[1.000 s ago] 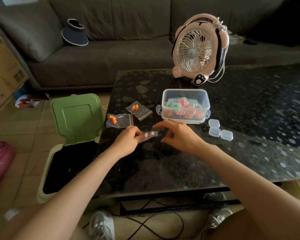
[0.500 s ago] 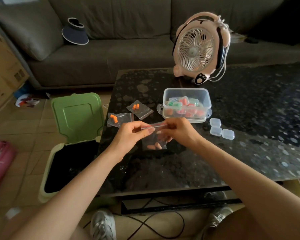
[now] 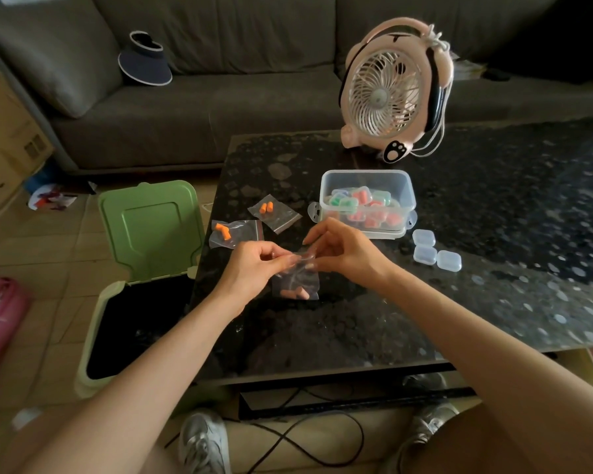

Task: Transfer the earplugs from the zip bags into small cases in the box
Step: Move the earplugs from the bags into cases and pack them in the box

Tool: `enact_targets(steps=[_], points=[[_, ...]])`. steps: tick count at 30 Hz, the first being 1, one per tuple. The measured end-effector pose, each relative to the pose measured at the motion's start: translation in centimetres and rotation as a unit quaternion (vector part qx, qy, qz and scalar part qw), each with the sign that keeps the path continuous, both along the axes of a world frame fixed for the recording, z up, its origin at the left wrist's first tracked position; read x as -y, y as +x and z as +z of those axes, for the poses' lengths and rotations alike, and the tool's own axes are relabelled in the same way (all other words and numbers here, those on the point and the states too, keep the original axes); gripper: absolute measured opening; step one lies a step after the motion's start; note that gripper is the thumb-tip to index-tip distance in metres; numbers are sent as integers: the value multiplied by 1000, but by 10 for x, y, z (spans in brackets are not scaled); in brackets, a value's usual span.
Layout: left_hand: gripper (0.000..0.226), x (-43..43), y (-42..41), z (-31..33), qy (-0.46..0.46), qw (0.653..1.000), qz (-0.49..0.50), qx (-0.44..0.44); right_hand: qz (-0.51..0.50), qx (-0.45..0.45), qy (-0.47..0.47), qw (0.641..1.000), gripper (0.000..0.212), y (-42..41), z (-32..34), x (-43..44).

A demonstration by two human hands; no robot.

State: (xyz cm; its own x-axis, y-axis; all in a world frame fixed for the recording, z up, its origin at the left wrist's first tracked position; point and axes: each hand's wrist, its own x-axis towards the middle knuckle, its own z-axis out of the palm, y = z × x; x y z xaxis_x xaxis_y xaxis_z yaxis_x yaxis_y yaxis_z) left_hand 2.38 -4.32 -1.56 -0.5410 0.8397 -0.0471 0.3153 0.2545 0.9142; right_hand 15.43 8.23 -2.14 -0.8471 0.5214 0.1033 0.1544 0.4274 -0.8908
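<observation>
A small clear zip bag with orange earplugs at its bottom hangs above the dark table. My left hand and my right hand pinch its top edge from either side. Two more zip bags with orange earplugs lie flat just beyond my left hand. A clear plastic box holding several coloured small cases stands behind my right hand. Three empty clear small cases lie to the right of the box.
A pink desk fan stands at the table's back. An open green-lidded bin sits on the floor left of the table. A grey sofa with a visor hat runs behind. Cables lie under the table.
The bag has been lifted from the table and now hangs upright between both hands. My fingers have drawn closer together at its top edge.
</observation>
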Motion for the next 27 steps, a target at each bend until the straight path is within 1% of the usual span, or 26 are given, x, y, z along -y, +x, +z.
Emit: enact_targets(steps=[2,6,9,12,14,19,23,27], points=[[11,-1,0,-2,-7,1000,3,8,15,-10,4,1000,33,0,0,0],[20,-3,-1,-6,-7,999,37,15,33,4,47,998,26,-1,-1,0],[26,-4,0,-5,-8,999,43,26,43,4,53,998,24,-1,-1,0],[31,-4,0,-4,-7,999,44,21,42,-14,49,998,25,-1,0,1],[32,-4,-1,-5,-7,999,44,20,39,-21,51,998,25,-1,-1,1],[30,-3,0,-6,-9,999,36,25,42,8,87,995,21,-2,-3,0],[29,-4,-2,-6,-10,998,42,39,37,-17,78,996,23,-2,-1,1],[30,-3,-3,-7,-14,999,28,38,44,3,100,994,19,-3,0,2]])
